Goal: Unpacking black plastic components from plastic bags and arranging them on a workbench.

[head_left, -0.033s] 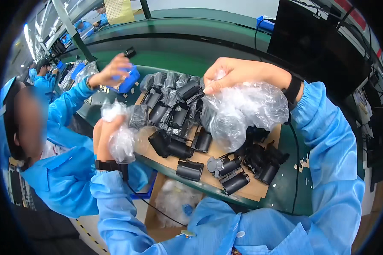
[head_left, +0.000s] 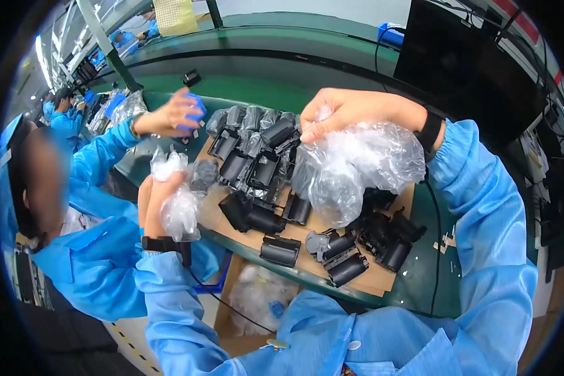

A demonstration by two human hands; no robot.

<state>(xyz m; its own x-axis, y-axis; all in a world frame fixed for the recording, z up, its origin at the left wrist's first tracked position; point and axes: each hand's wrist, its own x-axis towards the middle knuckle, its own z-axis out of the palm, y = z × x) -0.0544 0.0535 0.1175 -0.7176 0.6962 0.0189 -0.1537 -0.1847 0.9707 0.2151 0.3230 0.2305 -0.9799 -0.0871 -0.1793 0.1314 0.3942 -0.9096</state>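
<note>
Head, clear plastic (head_left: 382,156) (overlapping black parts (head_left: 279,252)), cable (head_left: 437,244)

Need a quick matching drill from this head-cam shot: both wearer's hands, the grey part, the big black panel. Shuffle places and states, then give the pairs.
Column 1
1. Right hand
2. Grey part
3. Left hand
4. Big black panel

Column 2
A. Holds crumpled clear plastic, left of the cardboard sheet
B. At the upper right of the view
C. Holds puffed clear plastic above the sheet
D. Among black parts

Pairs: 1-C, 2-D, 3-A, 4-B
</note>
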